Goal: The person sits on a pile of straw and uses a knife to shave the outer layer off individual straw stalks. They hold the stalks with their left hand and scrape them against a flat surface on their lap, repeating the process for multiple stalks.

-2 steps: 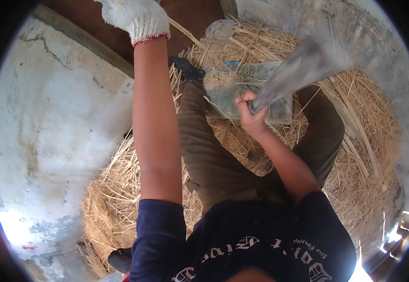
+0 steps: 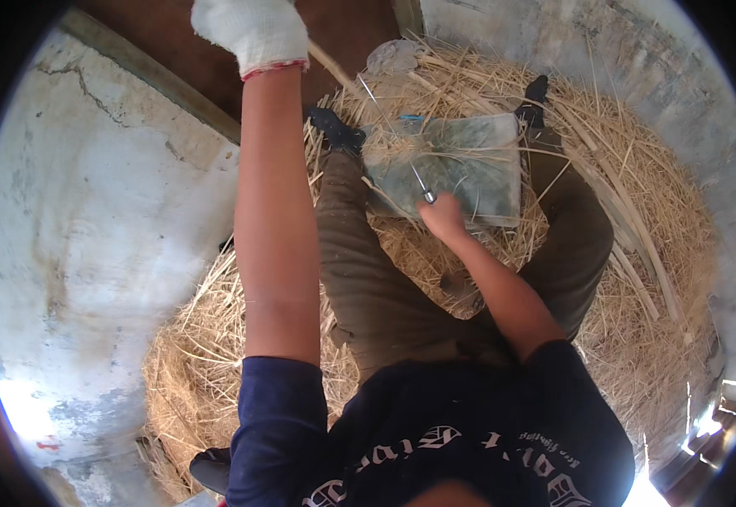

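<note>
While a stained pale wall stands at left, loose straw surrounds the person's outstretched legs. Slab, greenish, lies between the lower legs, stray fibres on top. Metal tool: thin line in this view, slanting up-left over the slab; contact not determinable. Left hand, gloved, cut by upper picture edge; finger closure cannot be told. Right hand, bare, curled closed around the tool's handle end. Narrow strip projects beside the glove; grip on it unclear.
</note>
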Tool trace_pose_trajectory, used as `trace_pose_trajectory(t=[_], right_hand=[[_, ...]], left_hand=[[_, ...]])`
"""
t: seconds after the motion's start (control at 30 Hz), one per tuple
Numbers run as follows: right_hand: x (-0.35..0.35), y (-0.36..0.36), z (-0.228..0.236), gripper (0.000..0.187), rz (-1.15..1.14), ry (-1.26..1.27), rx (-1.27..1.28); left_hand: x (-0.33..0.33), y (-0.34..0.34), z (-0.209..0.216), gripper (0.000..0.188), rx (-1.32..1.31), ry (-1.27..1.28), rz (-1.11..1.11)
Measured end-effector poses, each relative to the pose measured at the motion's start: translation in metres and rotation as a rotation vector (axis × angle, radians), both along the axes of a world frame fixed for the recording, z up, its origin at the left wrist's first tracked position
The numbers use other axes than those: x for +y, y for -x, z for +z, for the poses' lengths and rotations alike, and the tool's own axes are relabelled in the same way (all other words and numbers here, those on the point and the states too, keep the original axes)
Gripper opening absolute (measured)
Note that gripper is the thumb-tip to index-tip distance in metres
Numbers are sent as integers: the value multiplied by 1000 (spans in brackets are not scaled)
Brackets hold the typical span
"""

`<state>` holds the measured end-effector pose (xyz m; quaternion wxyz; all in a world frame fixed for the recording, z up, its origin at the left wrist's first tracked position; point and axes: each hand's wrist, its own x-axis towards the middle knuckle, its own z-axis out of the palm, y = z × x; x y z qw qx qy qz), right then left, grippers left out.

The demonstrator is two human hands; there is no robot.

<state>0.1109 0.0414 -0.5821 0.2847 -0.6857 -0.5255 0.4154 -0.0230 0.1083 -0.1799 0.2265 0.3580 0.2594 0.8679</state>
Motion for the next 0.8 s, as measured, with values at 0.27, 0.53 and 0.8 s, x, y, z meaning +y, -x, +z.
trace_pose_trajectory(t=[0.27, 0.53, 0.8], right_hand=[[-16, -13, 15, 28, -2, -276, 275], [2, -14, 32, 30, -9, -465, 714], [-14, -33, 0, 24, -167, 239, 392]], left_hand=[[5, -1, 11, 59, 11, -63, 30], [-1, -8, 9, 60, 138, -101, -369], [-3, 1, 23, 64, 114, -48, -531]])
